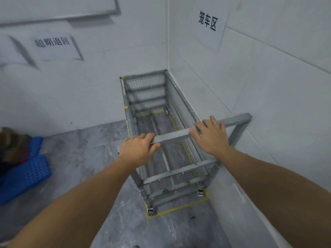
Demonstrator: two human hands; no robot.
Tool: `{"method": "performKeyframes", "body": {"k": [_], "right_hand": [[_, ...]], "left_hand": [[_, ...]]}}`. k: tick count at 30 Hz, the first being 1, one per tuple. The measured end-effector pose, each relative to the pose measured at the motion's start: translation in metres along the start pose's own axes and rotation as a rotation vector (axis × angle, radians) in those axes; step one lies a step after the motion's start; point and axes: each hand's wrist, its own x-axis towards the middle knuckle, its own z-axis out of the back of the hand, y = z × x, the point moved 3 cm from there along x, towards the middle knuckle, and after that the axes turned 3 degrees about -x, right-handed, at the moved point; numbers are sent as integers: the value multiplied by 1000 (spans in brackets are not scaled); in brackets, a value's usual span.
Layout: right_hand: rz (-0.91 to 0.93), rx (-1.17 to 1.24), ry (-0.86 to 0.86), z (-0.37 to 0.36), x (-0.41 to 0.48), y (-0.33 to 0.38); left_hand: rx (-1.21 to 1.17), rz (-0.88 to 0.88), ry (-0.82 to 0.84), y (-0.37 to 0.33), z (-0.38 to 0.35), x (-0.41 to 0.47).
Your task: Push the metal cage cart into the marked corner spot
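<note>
The grey metal cage cart (148, 90) stands in the corner, its far end against the back wall and its right side along the right wall. Yellow tape (176, 208) marks a rectangle on the floor around its wheels. My left hand (138, 149) grips the near top bar (172, 136) at its left end. My right hand (211, 135) rests on the same bar further right, fingers spread over it. The cart is empty; its mesh floor shows the ground beneath.
Blue plastic crates (23, 174) with dark items on them lie on the floor at the left. White walls meet at the corner, each carrying a paper sign (208, 20). Grey marbled floor (89, 158) spreads to the left of the cart.
</note>
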Motion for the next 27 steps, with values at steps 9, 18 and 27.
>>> {"method": "performKeyframes", "body": {"k": [9, 18, 27], "right_hand": [[158, 29, -140, -20, 8, -21], [184, 51, -208, -29, 15, -25], [155, 129, 196, 35, 9, 6]], "left_hand": [[134, 98, -100, -5, -1, 4], [238, 75, -82, -6, -5, 8], [96, 326, 25, -45, 19, -8]]}}
